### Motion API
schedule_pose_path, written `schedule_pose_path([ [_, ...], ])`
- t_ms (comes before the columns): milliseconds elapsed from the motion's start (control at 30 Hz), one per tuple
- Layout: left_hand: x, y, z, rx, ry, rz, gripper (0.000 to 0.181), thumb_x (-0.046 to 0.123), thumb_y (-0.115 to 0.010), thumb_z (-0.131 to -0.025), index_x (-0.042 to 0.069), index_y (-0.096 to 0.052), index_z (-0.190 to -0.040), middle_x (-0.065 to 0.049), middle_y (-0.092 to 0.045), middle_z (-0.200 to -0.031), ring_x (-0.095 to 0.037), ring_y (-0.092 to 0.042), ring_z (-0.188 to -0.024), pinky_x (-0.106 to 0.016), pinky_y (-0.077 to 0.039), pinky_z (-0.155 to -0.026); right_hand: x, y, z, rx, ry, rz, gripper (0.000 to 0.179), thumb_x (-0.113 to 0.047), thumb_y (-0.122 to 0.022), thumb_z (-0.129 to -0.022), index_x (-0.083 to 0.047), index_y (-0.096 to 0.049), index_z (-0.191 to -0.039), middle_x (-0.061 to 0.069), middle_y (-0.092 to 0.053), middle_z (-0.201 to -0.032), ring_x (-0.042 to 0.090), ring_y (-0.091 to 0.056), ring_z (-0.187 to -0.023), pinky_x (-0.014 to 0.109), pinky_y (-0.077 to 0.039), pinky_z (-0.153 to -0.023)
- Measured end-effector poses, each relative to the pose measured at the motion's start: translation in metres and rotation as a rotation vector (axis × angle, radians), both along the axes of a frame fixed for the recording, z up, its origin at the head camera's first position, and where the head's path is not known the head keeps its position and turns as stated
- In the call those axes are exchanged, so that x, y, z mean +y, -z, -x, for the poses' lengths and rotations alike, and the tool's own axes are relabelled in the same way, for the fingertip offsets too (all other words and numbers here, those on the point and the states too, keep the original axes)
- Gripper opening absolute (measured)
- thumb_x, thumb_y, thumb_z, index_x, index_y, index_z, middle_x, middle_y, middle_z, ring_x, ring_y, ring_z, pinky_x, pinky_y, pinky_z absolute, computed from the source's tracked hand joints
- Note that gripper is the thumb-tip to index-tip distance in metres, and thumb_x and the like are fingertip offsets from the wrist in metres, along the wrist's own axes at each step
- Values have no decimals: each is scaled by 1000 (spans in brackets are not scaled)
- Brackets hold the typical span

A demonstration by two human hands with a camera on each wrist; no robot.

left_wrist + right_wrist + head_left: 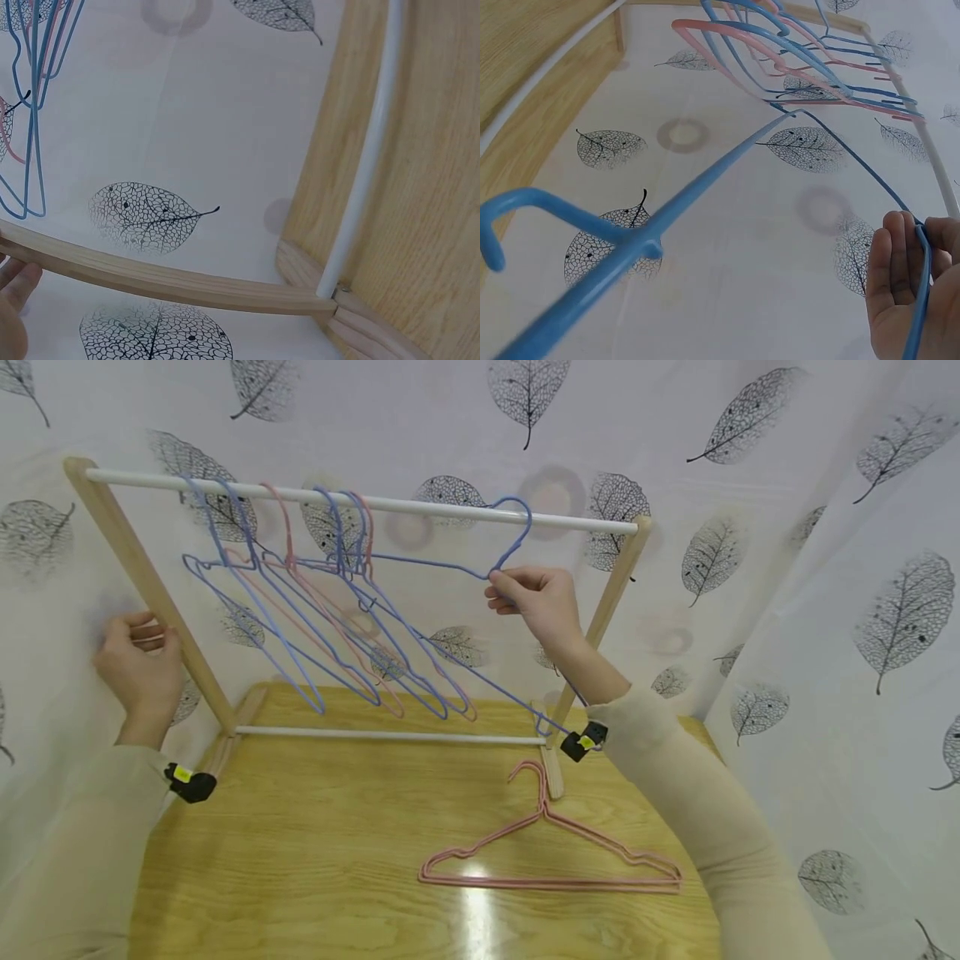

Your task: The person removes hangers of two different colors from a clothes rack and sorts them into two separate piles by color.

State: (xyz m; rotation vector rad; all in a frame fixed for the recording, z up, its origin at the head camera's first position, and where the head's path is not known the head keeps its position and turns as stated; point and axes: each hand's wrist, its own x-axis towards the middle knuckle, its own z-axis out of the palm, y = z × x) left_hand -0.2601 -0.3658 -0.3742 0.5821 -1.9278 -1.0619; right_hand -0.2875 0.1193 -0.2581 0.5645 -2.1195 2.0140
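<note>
My right hand (542, 602) pinches a blue hanger (517, 545) at its neck, just under the hook. That hook lies over the white top rail (427, 507) near its right end. In the right wrist view, the same blue hanger (705, 182) runs large across the foreground, with a small side hook on its bar. Beside the left wooden post (135, 543) is my left hand (142, 664), its fingers loosely bent. The left wrist view has the fingertips right at the post (165, 282). Several blue and pink hangers (288, 539) hang on the rail's left half.
Pink hangers (547, 883) lie stacked on the wooden table (322, 827) in front of the rack. A lower white bar (390, 737) joins the rack's feet, and the right post (615, 589) stands close behind my right forearm. Leaf-patterned curtain (780, 635) surrounds the table.
</note>
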Motion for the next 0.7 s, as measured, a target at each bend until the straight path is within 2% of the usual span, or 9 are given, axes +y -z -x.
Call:
schedule_pose_path([
  [267, -2, 2, 0, 8, 3, 2, 33, 20, -64, -99, 7, -69, -129, 37, -45, -86, 23, -48, -77, -2, -46, -76, 15, -2, -6, 33, -15, 68, 22, -10, -71, -100, 10, -75, -107, -5, -80, -79, 8, -77, -71, 24, -67, -73],
  [400, 0, 0, -2, -2, -6, -1, 34, 19, -64, -99, 6, -69, -130, 36, -44, -86, 23, -47, -77, -2, -45, -76, 22, -1, -13, 36, -24, 60, 13, -8, -70, -100, 1, -78, -100, -5, -80, -79, 8, -77, -70, 24, -67, -72],
  [500, 1, -1, -2, -1, -2, -1, 34, 18, -63, -99, 6, -69, -130, 37, -44, -87, 24, -47, -77, -2, -44, -75, 30, 4, -18, 22, -33, 42, 13, -7, -70, -100, -10, -80, -93, -5, -80, -79, 8, -77, -71, 24, -67, -73],
  [700, -4, 2, 1, 30, 20, -3, 31, 20, -64, -98, 11, -70, -127, 37, -47, -87, 24, -49, -76, -2, -46, -75, 43, 23, -26, -33, -39, -4, 13, -8, -70, -100, -9, -81, -93, -5, -80, -79, 9, -76, -72, 23, -67, -73],
])
